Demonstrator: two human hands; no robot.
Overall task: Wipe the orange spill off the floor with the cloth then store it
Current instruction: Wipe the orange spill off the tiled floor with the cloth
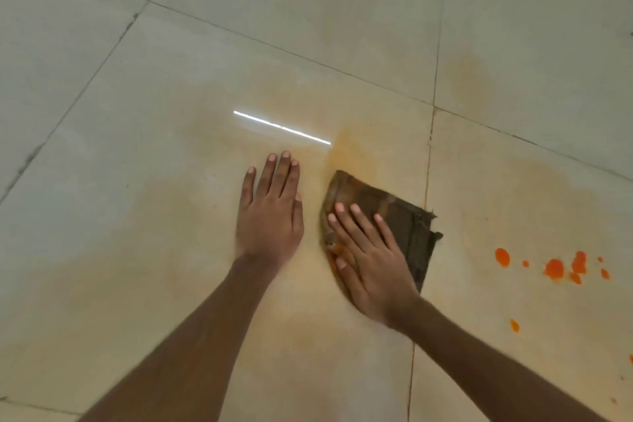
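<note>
Right hand (368, 267) pressing cloth (394, 216) flat-fingered on floor (137, 113).
Left hand (270, 212) released, flat; orange spill (555, 267) at cloth's 3 o'clock.

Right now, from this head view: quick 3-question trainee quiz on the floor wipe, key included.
1. True or false: the left hand grips the cloth.
2. The bright orange drops lie: A) to the person's right of the cloth; B) under the left hand; C) on top of the cloth.
3. Fill in: the ___ hand presses flat on the cloth.
Key: 1 false, it rests flat on the floor beside the cloth. 2 A. 3 right hand.
</note>
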